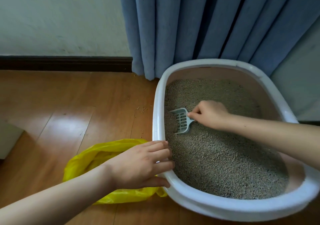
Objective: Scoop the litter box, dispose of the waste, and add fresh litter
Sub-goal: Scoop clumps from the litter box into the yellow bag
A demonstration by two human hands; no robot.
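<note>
A white-rimmed oval litter box (pixel 216 205) stands on the wood floor at the right, filled with grey-brown litter (pixel 216 155). My right hand (pixel 209 114) grips the handle of a pale blue slotted scoop (pixel 181 120), whose front edge digs into the litter near the box's left wall. My left hand (pixel 143 162) holds the box's left rim, fingers curled over the edge and thumb on the outer side. A yellow plastic bag (pixel 97 157) lies open on the floor just left of the box, partly under my left forearm.
Blue curtains (pixel 199 25) hang right behind the box. A pale wall with a dark skirting board (pixel 65 62) runs along the back left. A few litter grains (pixel 142 109) lie scattered on the floor (pixel 69 103) beside the box. A white object's corner (pixel 8 138) shows at the left edge.
</note>
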